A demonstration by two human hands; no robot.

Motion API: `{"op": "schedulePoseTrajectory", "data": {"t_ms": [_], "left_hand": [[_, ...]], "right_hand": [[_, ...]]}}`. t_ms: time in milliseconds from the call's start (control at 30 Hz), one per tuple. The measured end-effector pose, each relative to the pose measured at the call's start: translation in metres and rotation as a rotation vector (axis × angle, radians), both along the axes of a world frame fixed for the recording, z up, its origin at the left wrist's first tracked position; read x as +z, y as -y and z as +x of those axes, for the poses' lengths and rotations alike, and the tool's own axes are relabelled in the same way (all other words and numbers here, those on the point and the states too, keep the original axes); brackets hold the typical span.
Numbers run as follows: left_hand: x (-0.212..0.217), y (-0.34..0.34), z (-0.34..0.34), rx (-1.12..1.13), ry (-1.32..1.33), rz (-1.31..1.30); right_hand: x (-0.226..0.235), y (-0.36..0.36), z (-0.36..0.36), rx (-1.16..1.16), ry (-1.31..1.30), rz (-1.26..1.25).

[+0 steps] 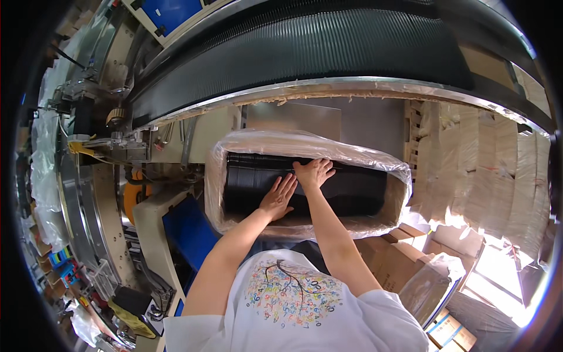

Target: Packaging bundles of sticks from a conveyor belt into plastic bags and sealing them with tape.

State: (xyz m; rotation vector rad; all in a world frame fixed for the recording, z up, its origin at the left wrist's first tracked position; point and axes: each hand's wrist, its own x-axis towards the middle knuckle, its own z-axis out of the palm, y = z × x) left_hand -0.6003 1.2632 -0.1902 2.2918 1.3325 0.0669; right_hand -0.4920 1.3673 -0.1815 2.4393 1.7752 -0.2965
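Observation:
A cardboard box lined with clear plastic film (305, 144) stands in front of me, below a wide black ribbed conveyor belt (305, 47). Inside it lies a long row of thin black stacked pieces (252, 179). My left hand (278, 198) presses flat on top of the black row, fingers spread. My right hand (314, 173) lies just beyond it, also flat and spread on the row, near the box's far wall. Neither hand grips anything.
Stacks of wrapped flat cartons (498, 176) stand at the right. Brown cardboard boxes (393, 258) sit by my right side. Machine frame parts, a blue panel (187, 232) and yellow parts (135, 196) are at the left.

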Motion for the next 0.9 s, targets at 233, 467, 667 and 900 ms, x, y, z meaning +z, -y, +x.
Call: {"op": "schedulePoseTrajectory", "data": {"t_ms": [233,467,667,900], "left_hand": [[-0.003,0.001,0.001,0.041,0.033,0.000],[-0.004,0.000,0.000,0.041,0.118,-0.006],[0.022,-0.011,-0.004,0.085,0.313,-0.244],[0.086,-0.058,-0.020,0.331,1.079,-1.032]], "right_hand": [[-0.002,0.002,0.006,0.151,-0.041,0.030],[0.004,0.001,0.015,0.242,0.019,0.004],[0.037,-0.001,0.064,0.164,-0.140,-0.011],[0.127,0.008,0.105,-0.158,-2.089,-0.246]]}}
